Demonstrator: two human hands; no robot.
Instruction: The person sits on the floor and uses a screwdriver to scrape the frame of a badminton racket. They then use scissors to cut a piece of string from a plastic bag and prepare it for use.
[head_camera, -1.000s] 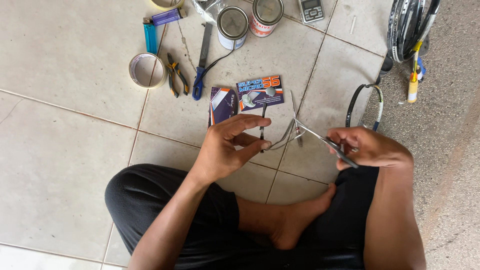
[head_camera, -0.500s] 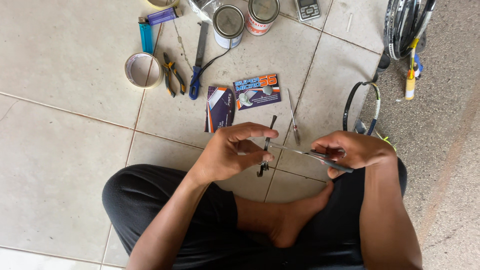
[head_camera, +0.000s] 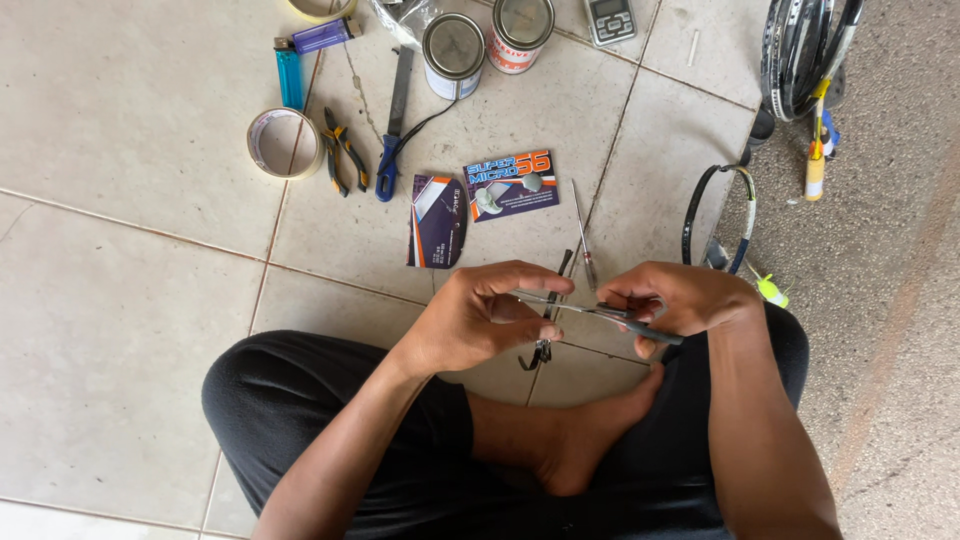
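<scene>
One slim metal tool (head_camera: 600, 311), long and thin, held level between two hands above the person's crossed legs and one bare foot (head_camera: 580, 440); the left hand (head_camera: 480, 320) pinches its near end, thumb and fingers closed together on it, and the right hand (head_camera: 675, 300) is closed round the dark-handled far end. Directly beneath the grip, one small dark pair of pliers (head_camera: 545, 335) lies on the tile, partly hidden by the left hand's fingers. Just beyond the grip: one thin screwdriver (head_camera: 584, 235), and two printed card packets (head_camera: 480, 200), one dark, one blue and orange. Further beyond, to the left hand's side: one roll of tape (head_camera: 283, 143), one pair of yellow-handled cutters (head_camera: 345, 150), one blue-handled file (head_camera: 393, 130), two lighters (head_camera: 305, 50), one blue and one purple. Furthest out: two round tins (head_camera: 488, 38) and one small grey digital scale (head_camera: 610, 20). Out past the right hand: one bare racket frame (head_camera: 718, 215), and a stack of rackets (head_camera: 805, 50) whose count cannot be told
</scene>
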